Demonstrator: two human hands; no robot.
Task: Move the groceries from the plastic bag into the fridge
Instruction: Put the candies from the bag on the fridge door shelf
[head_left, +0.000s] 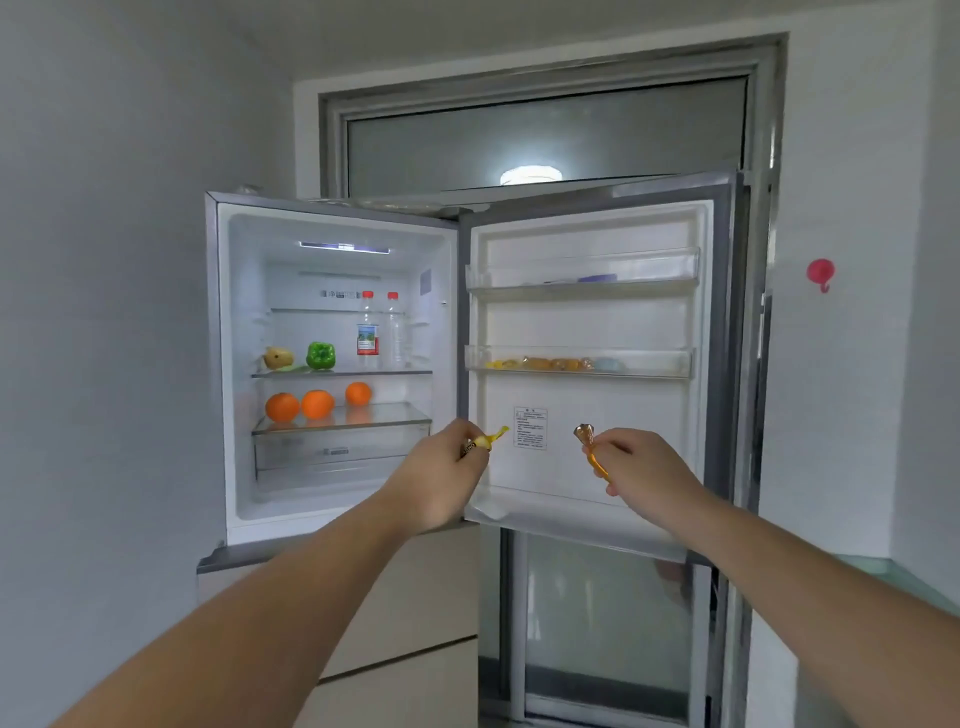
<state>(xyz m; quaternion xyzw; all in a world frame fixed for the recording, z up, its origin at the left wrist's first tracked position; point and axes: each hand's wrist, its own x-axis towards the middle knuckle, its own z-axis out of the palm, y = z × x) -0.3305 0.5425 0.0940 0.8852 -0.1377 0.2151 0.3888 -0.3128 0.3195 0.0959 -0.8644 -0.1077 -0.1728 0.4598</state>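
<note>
The fridge (332, 364) is standing open, its door (587, 364) swung out to the right. Both arms are reaching toward the door. The left hand (447, 467) is pinching a yellow wrapped sweet (491, 439), and the right hand (641, 470) is gripping an orange wrapped sweet (589, 447), both held in front of the door's lower inner panel. More wrapped sweets (545, 364) are lying in the middle door bin (660, 364). Inside, a green pepper (320, 355) and two bottles (368, 332) are sitting on the upper shelf, and three oranges (318, 404) are resting on the glass shelf (395, 413) below. A red hook (821, 274) is sticking to the wall at right.
</note>
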